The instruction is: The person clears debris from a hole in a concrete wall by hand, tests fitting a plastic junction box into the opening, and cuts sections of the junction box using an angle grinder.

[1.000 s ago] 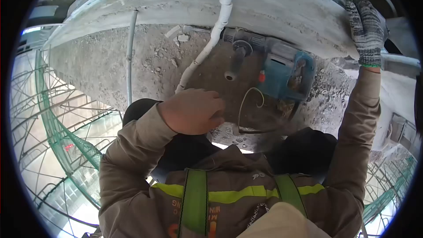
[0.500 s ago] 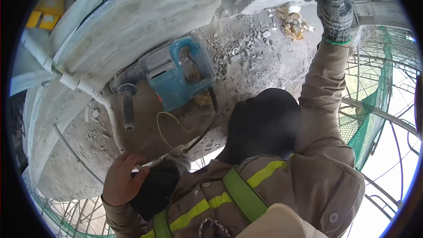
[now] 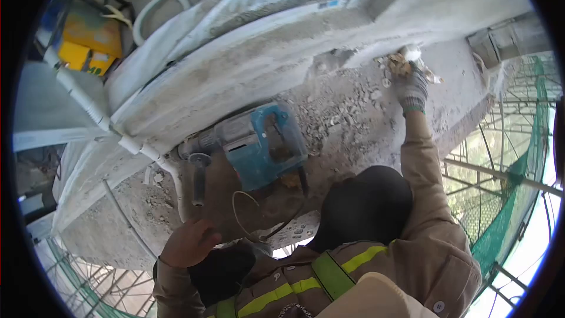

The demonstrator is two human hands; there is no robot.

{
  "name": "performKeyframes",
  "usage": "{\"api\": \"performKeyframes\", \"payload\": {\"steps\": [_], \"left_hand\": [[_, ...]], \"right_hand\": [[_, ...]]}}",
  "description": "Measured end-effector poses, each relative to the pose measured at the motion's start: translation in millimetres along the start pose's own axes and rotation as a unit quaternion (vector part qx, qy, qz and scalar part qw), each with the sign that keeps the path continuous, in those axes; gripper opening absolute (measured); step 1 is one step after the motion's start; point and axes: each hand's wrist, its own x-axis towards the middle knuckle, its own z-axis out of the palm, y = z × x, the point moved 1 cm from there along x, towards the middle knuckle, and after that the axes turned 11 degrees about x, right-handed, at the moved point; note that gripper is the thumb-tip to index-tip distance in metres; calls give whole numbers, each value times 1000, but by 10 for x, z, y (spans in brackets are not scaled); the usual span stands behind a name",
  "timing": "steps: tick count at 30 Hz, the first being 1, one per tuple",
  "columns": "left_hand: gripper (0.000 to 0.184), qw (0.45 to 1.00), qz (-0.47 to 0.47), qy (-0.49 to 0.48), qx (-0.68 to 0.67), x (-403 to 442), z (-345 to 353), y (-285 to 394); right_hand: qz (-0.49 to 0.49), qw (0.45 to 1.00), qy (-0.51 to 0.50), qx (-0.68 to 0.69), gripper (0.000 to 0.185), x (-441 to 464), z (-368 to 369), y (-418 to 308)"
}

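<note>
My bare left hand (image 3: pixel 187 244) rests over my dark-clad knee at the lower left, fingers extended and holding nothing. Reaching out to the upper right, my right hand (image 3: pixel 411 89) wears a grey knitted glove. It is at a crumpled brown paper-like scrap (image 3: pixel 400 65) with a white lump (image 3: pixel 411 53) beside it. Blur hides the fingertips, so whether they grip the scrap cannot be made out. Between my two hands, a blue and grey rotary hammer drill (image 3: pixel 250 150) lies on its side with its black side handle (image 3: pixel 199 184) pointing toward me.
Broken concrete rubble (image 3: pixel 335 112) covers the ledge beyond the drill. A white pipe (image 3: pixel 144 148) runs down at the left. A yellow case (image 3: pixel 88 38) stands at the upper left. Green netting (image 3: pixel 506 206) and scaffolding lie past the ledge's right side.
My right hand has come down from its raised position to the brown scrap. My left hand stays near the knee, its fingers slightly shifted. The camera view has tilted, showing more beyond the wall.
</note>
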Motion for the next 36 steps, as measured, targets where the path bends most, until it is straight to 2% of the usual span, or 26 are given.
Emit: {"api": "performKeyframes", "payload": {"steps": [1,3,4,5,6,8,9,10,12,14,15,17,18,19,22,23,25,26,29,31,33,36], "left_hand": [[22,999,-30,27,-7,-2,-1,-40],[27,999,29,-6,31,67,6,-110],[27,999,17,14,23,52,37,-153],[27,998,40,31,24,72,49,-197],[27,996,65,48,26,101,49,-228],[27,993,84,84,24,128,-8,-232],[27,990,101,95,23,138,-63,-189],[27,988,111,103,23,123,-104,-138],[27,988,111,106,25,63,-101,-95],[28,989,99,100,40,15,-79,-123],[28,989,95,100,47,-17,-57,-119],[29,988,76,117,69,-75,33,-124],[29,988,60,124,65,-118,48,-134],[29,987,82,121,70,-163,67,-131],[29,983,108,138,53,-322,44,-154],[29,980,122,148,42,-389,12,-153],[30,976,136,168,31,-508,-12,-191],[30,979,127,155,44,-541,-24,-210],[31,981,121,138,64,-575,6,-231],[31,972,146,182,37,-591,75,-261],[31,966,162,201,26,-645,108,-302],[32,977,134,156,57,-704,56,-288]], "right_hand": [[30,999,-12,20,42,-14,8,64],[91,991,-43,83,29,5,-52,240],[120,981,-53,144,23,32,-68,333],[131,961,-49,240,28,103,-44,480],[192,907,-38,374,35,206,40,710],[305,723,41,618,50,405,196,1140],[186,935,-103,284,60,338,-69,584],[22,984,-137,-111,71,263,-415,-202],[-24,961,-210,-177,85,247,-586,-919],[-230,931,-251,-134,69,358,-595,-1047],[-271,909,-308,-78,61,404,-644,-1343],[-221,851,-468,87,47,505,-739,-2280],[-194,825,-511,144,40,544,-794,-2711],[-197,816,-513,179,33,588,-854,-3120],[-342,872,-297,183,46,679,-995,-4254],[-364,854,-221,301,50,609,-1042,-4689],[-458,829,-139,288,57,477,-1193,-5560],[-449,841,-144,265,59,478,-1087,-5745],[-474,861,-182,39,64,604,237,-5297],[-308,887,-343,-1,69,605,104,-5618],[-317,886,-338,-17,70,541,76,-5743],[-314,888,-332,-52,74,532,11,-5733]]}}
